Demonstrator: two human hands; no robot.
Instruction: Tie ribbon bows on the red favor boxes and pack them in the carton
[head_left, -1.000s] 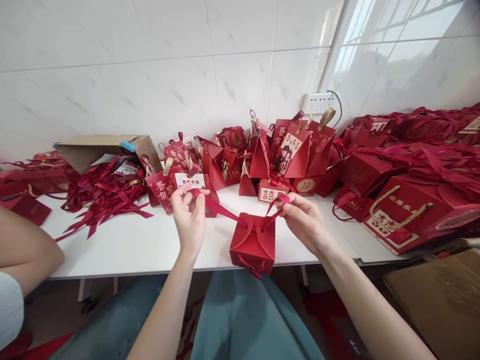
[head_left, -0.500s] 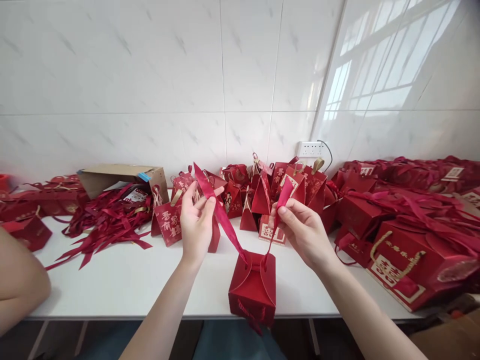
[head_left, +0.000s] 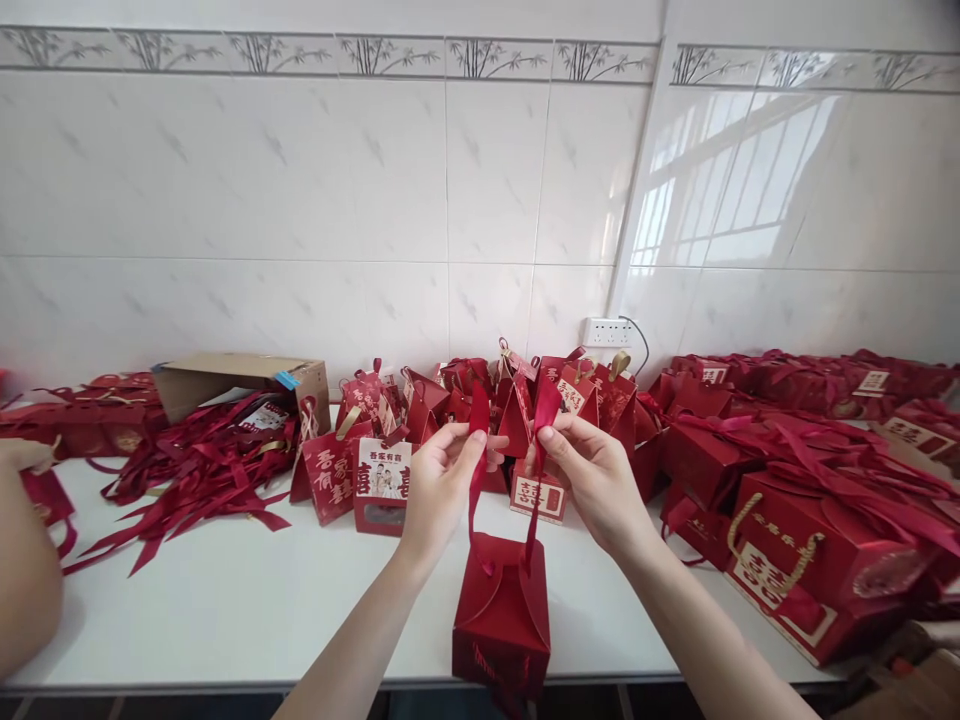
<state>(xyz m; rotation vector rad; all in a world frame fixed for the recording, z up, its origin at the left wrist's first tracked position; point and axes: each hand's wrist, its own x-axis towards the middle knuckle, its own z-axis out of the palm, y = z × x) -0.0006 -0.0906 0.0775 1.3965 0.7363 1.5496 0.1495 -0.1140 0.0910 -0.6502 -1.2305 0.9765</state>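
Note:
A small red gift box (head_left: 501,610) with folded, curved top flaps stands at the table's front edge between my forearms. Two ends of a dark red ribbon (head_left: 478,490) rise from holes in its top. Thumb and fingers of my left hand (head_left: 444,475) pinch one end above the box's left side. The other end is pinched by my right hand (head_left: 592,470), its tip standing up above the thumb. Both ribbon ends run nearly upright and the hands are a short way apart. More ribbon hangs at the box's lower front.
Decorated red gift boxes (head_left: 382,480) stand along the wall behind my hands. At left, loose ribbons (head_left: 217,480) spill from a cardboard box (head_left: 240,370). Larger red boxes (head_left: 810,550) are piled at right. Another person's arm (head_left: 26,570) is at the far left. A socket strip (head_left: 609,332) is on the wall.
My left hand has moved right, closer to my right hand, bringing its ribbon end more upright. The view has tilted up. The other person's arm at left has shifted and a hand now shows.

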